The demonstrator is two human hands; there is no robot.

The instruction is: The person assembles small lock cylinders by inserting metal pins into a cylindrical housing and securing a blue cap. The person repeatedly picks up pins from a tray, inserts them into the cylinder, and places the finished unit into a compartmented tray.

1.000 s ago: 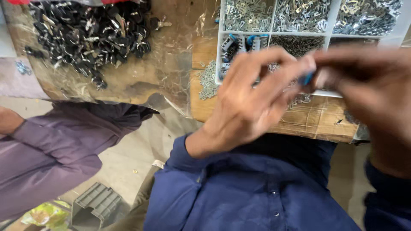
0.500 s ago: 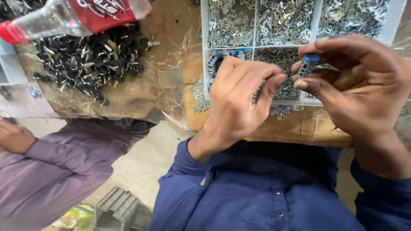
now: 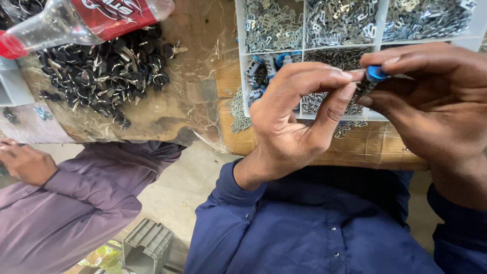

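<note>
Two hands pinch a small blue part point(image 3: 376, 73) above a white divided tray point(image 3: 303, 50) of metal pieces.

The left hand point(image 3: 294, 122) and right hand point(image 3: 436, 106) both grip it by fingertips alone; a slip could drop it into the tray. Far left lie a pile of black clips point(image 3: 109, 71) and a plastic bottle point(image 3: 86, 18); a co-worker's hand point(image 3: 25, 162) rests near left.

head-worn view, looking steeply down, close over hands point(image 3: 299, 122)

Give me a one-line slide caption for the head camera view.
Both hands, left hand and right hand, pinch a small blue part over a tray of metal pieces.
</note>
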